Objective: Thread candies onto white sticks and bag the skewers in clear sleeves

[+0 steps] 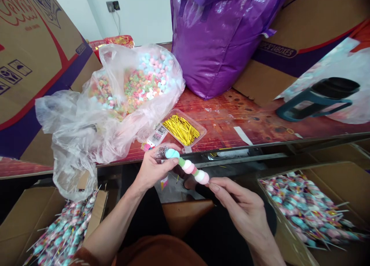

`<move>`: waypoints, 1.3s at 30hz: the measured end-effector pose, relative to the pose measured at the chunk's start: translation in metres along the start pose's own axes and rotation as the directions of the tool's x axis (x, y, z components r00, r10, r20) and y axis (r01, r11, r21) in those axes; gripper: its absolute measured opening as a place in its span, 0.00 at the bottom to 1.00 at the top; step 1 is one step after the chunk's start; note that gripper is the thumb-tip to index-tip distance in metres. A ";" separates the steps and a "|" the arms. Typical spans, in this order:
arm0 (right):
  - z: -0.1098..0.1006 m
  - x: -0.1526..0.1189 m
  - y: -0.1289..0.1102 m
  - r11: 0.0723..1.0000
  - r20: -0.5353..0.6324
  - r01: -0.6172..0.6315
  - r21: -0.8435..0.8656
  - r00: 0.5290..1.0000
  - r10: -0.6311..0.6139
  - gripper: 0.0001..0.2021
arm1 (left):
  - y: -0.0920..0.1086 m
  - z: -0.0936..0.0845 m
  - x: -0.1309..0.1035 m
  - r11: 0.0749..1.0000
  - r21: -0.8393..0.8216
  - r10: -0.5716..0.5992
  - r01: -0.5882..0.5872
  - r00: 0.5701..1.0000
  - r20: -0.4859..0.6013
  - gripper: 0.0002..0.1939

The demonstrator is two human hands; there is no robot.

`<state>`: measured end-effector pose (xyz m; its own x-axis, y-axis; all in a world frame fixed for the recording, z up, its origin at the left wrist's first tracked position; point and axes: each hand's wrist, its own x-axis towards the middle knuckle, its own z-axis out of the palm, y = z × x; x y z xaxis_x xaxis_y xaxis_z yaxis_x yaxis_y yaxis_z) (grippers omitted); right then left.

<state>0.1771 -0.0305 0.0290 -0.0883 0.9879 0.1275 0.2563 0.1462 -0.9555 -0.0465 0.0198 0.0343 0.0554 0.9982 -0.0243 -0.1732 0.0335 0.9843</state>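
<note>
Between my two hands is a skewer of marshmallows point(189, 167), strung in blue, green, white and pink and slanting down to the right. My left hand point(156, 166) grips its blue upper end, thumb across the front. At the pink lower end, the fingertips of my right hand point(237, 198) pinch the skewer; the stick itself is mostly hidden. Just beyond my left hand, on the table edge, sits a clear plastic tub point(204, 132) of gold twist ties point(182, 129). Behind it lies an open clear plastic bag point(115, 139) of loose pastel candies point(144, 81).
A purple bag point(219, 42) stands on the red table point(214, 112), flanked by large cartons point(34, 58). To the right is a teal bottle point(306, 102). Below, boxes of wrapped candy sticks point(306, 208) flank my legs, one at each side.
</note>
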 end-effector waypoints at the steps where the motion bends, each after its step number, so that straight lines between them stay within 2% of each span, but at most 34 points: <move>1: -0.002 0.001 -0.001 1.000 0.013 0.007 -0.008 1.000 -0.007 0.07 | -0.001 0.001 0.000 1.000 -0.022 -0.002 0.001 0.999 -0.032 0.12; 7: -0.005 0.001 -0.002 1.000 0.020 -0.002 -0.017 1.000 0.002 0.06 | -0.007 0.012 0.001 0.989 -0.148 -0.015 -0.006 0.990 -0.140 0.12; 11: -0.005 -0.003 0.002 0.992 0.034 -0.117 0.054 0.993 0.116 0.08 | -0.008 0.015 0.002 0.991 -0.134 0.001 -0.030 0.977 -0.212 0.11; 16: -0.008 -0.006 0.007 0.928 0.010 -0.265 0.261 0.962 0.272 0.13 | -0.002 0.003 0.011 0.989 -0.118 0.041 -0.093 0.923 -0.383 0.13; 20: -0.012 0.002 0.010 0.897 -0.133 -0.240 0.372 0.942 0.307 0.15 | 0.008 -0.003 0.015 0.979 -0.193 0.000 -0.065 0.947 -0.321 0.19; 22: -0.015 0.013 0.014 0.936 -0.232 -0.190 0.296 0.936 0.263 0.15 | 0.009 -0.001 0.015 0.972 -0.232 -0.040 -0.022 0.965 -0.259 0.20; 26: -0.022 0.052 0.027 0.996 -0.409 -0.088 0.029 0.908 0.092 0.15 | 0.006 0.007 0.017 0.960 -0.277 -0.079 0.034 0.985 -0.155 0.20; 30: -0.023 0.100 0.044 0.986 -0.413 -0.033 -0.165 0.910 -0.038 0.16 | 0.002 0.011 0.021 0.964 -0.256 -0.109 0.064 0.980 -0.166 0.21; 33: -0.013 0.132 0.057 0.941 -0.383 -0.075 -0.330 0.922 -0.061 0.15 | 0.003 0.012 0.025 0.974 -0.217 -0.101 0.059 0.978 -0.184 0.24; 35: -0.004 0.147 0.063 0.876 -0.350 -0.127 -0.465 0.935 -0.050 0.14 | 0.004 0.013 0.026 0.983 -0.181 -0.067 0.032 0.979 -0.190 0.23; 37: 0.004 0.152 0.067 0.789 -0.318 -0.167 -0.592 0.947 -0.037 0.14 | 0.005 0.013 0.027 0.991 -0.131 -0.014 -0.013 0.980 -0.200 0.21; 39: 0.009 0.148 0.065 0.723 -0.335 -0.176 -0.668 0.939 -0.081 0.13 | 0.006 0.013 0.026 0.996 -0.074 0.030 -0.047 0.978 -0.207 0.19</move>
<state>0.1717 0.1251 -0.0170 0.2191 0.9328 0.2860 0.8437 -0.0339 -0.5357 -0.0330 0.0454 0.0417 -0.1552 0.9874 -0.0302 -0.2483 -0.0094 0.9686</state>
